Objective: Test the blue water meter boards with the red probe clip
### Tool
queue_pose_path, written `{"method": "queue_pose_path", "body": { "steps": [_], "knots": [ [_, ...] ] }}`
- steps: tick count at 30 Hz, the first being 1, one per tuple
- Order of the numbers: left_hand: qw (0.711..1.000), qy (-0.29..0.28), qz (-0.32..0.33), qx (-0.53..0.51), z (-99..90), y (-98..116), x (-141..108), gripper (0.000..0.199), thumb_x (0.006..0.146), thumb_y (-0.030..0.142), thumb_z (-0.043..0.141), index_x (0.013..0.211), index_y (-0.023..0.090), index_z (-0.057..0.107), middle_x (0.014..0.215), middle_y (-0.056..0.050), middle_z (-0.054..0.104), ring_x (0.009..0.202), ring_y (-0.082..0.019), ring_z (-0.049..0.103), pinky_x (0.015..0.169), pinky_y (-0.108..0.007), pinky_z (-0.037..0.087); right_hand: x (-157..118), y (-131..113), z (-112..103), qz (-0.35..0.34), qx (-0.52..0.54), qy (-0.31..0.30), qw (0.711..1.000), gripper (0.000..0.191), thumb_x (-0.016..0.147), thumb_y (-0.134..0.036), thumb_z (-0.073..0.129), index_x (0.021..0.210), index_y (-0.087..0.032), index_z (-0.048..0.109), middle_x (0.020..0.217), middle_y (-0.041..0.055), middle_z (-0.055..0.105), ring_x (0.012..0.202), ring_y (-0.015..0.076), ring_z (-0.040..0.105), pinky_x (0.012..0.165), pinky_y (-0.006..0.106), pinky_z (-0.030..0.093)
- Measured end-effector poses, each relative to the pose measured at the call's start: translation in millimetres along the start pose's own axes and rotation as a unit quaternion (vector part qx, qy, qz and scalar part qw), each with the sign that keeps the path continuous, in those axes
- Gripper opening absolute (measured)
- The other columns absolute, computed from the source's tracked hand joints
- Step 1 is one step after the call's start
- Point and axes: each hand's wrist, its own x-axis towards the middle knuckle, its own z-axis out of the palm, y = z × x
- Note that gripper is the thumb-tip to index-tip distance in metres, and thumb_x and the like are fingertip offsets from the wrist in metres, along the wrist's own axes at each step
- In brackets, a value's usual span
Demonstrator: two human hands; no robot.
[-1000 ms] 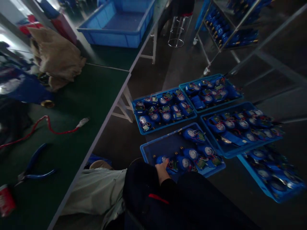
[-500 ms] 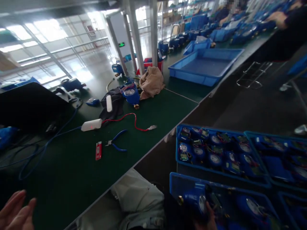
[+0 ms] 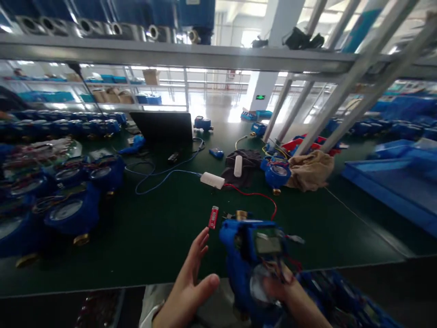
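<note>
My right hand (image 3: 290, 291) grips a blue water meter (image 3: 235, 259) above the front edge of the bench. Its brass end points away from me, and a small display and loose wires show on it; motion blurs it. My left hand (image 3: 191, 278) is beside the meter, apart from it, with fingers spread and nothing in them. Just beyond those fingertips lies a small red block with white lettering (image 3: 213, 217). The meter hides most of the pliers. A white box (image 3: 212, 180) with a blue cable and a red cable (image 3: 249, 193) rests farther back.
Several blue meters (image 3: 71, 209) stand on the left of the bench (image 3: 164, 246). A laptop (image 3: 164, 126), a brown cloth (image 3: 310, 169) and another meter (image 3: 276, 174) are toward the back. At right is a blue tray (image 3: 392, 187); slanted metal posts rise behind. A shelf (image 3: 153, 49) runs overhead.
My right hand has lifted the water meter from the low tray on the right to over the bench edge. My left hand has come in beside it. The view has swung left.
</note>
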Motion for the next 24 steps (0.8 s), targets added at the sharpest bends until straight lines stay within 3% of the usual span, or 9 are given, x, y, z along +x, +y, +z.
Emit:
{"method": "queue_pose_path", "body": {
  "steps": [1, 4, 7, 9, 12, 15, 17, 20, 24],
  "knots": [
    [1.0, 0.021, 0.0, -0.024, -0.9, 0.0, 3.7, 0.088, 0.076, 0.054, 0.075, 0.15, 0.031, 0.033, 0.158, -0.008, 0.037, 0.147, -0.034, 0.027, 0.122, -0.049, 0.02, 21.6, -6.6, 27.5, -0.005, 0.011, -0.022, 1.0, 0.053, 0.051, -0.048, 0.091, 0.092, -0.021, 0.073, 0.082, 0.0069, 0.075, 0.077, 0.0284, 0.072, 0.068, 0.036, 0.06],
    [0.986, 0.128, -0.007, -0.103, -12.5, 3.7, 17.0, 0.104, 0.077, 0.048, 0.076, 0.156, 0.031, 0.01, 0.157, -0.01, 0.037, 0.144, -0.033, 0.035, 0.119, -0.047, 0.028, 71.0, -20.2, 97.8, 0.005, -0.03, -0.142, 0.989, 0.062, 0.058, -0.054, 0.086, 0.108, -0.021, 0.071, 0.099, 0.0076, 0.075, 0.1, 0.0322, 0.068, 0.091, 0.046, 0.053],
    [0.964, 0.218, -0.019, -0.152, -35.5, 6.1, 27.8, 0.104, 0.076, 0.044, 0.077, 0.155, 0.028, 0.012, 0.152, -0.013, 0.044, 0.138, -0.033, 0.044, 0.114, -0.046, 0.037, 97.0, -25.5, 130.8, 0.018, -0.108, -0.261, 0.959, 0.062, 0.067, -0.061, 0.078, 0.113, -0.02, 0.069, 0.11, 0.0096, 0.072, 0.108, 0.0335, 0.065, 0.099, 0.049, 0.048],
    [0.953, 0.246, -0.039, -0.175, -51.2, 4.8, 31.1, 0.101, 0.072, 0.044, 0.079, 0.153, 0.025, 0.021, 0.148, -0.014, 0.05, 0.135, -0.035, 0.048, 0.111, -0.046, 0.042, 108.0, -27.0, 132.0, 0.04, -0.163, -0.303, 0.938, 0.065, 0.073, -0.065, 0.073, 0.119, -0.019, 0.066, 0.119, 0.0124, 0.069, 0.116, 0.035, 0.061, 0.102, 0.05, 0.046],
    [0.939, 0.255, -0.08, -0.214, -64.6, 0.2, 31.5, 0.089, 0.074, 0.042, 0.078, 0.148, 0.024, 0.033, 0.144, -0.015, 0.054, 0.129, -0.036, 0.053, 0.107, -0.048, 0.045, 121.8, -31.6, 120.3, 0.063, -0.244, -0.286, 0.924, 0.077, 0.073, -0.062, 0.074, 0.132, -0.017, 0.056, 0.133, 0.0177, 0.06, 0.125, 0.0372, 0.054, 0.105, 0.054, 0.043],
    [0.94, 0.243, -0.081, -0.224, -63.8, -4.7, 30.1, 0.082, 0.077, 0.041, 0.076, 0.146, 0.025, 0.035, 0.145, -0.014, 0.052, 0.131, -0.035, 0.052, 0.108, -0.047, 0.044, 130.8, -39.7, 112.4, 0.005, -0.275, -0.24, 0.931, 0.105, 0.065, -0.053, 0.085, 0.15, -0.026, 0.031, 0.152, 0.0177, 0.039, 0.136, 0.0379, 0.042, 0.107, 0.058, 0.039],
    [0.946, 0.245, -0.069, -0.201, -59.9, -6.3, 29.5, 0.085, 0.077, 0.041, 0.076, 0.148, 0.026, 0.033, 0.148, -0.013, 0.05, 0.134, -0.034, 0.049, 0.11, -0.046, 0.042, 132.5, -44.5, 112.4, -0.038, -0.262, -0.256, 0.93, 0.109, 0.067, -0.046, 0.085, 0.154, -0.032, 0.021, 0.155, 0.0145, 0.035, 0.142, 0.0355, 0.035, 0.11, 0.057, 0.035],
    [0.954, 0.24, -0.07, -0.165, -56.1, -5.1, 31.0, 0.092, 0.075, 0.041, 0.078, 0.15, 0.027, 0.026, 0.15, -0.012, 0.046, 0.137, -0.033, 0.046, 0.111, -0.045, 0.041, 130.6, -44.8, 112.8, -0.071, -0.228, -0.308, 0.921, 0.092, 0.073, -0.036, 0.082, 0.149, -0.032, 0.031, 0.151, 0.0128, 0.042, 0.14, 0.0334, 0.039, 0.111, 0.053, 0.036],
    [0.96, 0.22, -0.085, -0.15, -56.2, -1.4, 36.7, 0.093, 0.072, 0.041, 0.08, 0.148, 0.025, 0.029, 0.149, -0.013, 0.047, 0.137, -0.033, 0.045, 0.113, -0.044, 0.04, 128.9, -35.7, 102.6, -0.107, -0.203, -0.27, 0.935, 0.091, 0.068, -0.039, 0.086, 0.144, -0.03, 0.037, 0.15, 0.0148, 0.043, 0.138, 0.0367, 0.042, 0.109, 0.053, 0.04]
  ]
}}
